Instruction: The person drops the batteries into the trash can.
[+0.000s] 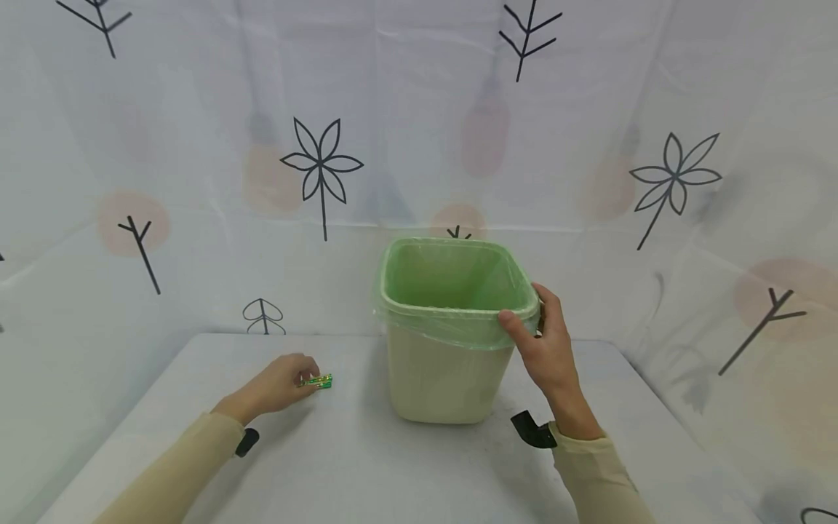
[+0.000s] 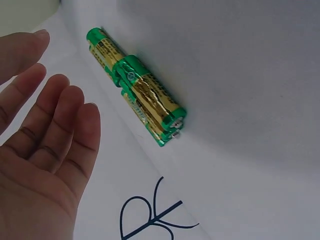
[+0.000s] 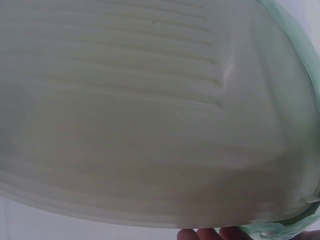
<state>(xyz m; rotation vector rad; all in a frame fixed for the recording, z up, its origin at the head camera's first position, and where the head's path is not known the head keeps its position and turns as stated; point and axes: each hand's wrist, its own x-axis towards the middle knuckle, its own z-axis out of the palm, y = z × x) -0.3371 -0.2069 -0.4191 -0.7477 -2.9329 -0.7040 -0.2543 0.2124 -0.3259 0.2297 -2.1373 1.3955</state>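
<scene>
A pale trash bin (image 1: 445,378) stands upright on the table, lined with a thin green trash bag (image 1: 458,331) folded over its rim. My right hand (image 1: 546,353) holds the bin's rim at the front right corner, thumb on the front edge and fingers around the side. Fingertips (image 3: 205,234) show beside the bin's edge in the right wrist view. On the left, several green and gold batteries (image 2: 145,95) lie bundled end to end. My left hand (image 1: 284,382) is beside them, its fingers loosely bent and apart from the batteries in the left wrist view.
A white table (image 1: 340,466) carries everything. Behind it hangs a pale cloth (image 1: 393,189) with leaf and flower drawings. Dark wrist-worn pieces sit at both cuffs, one a black strap (image 1: 533,431) near the bin's front right.
</scene>
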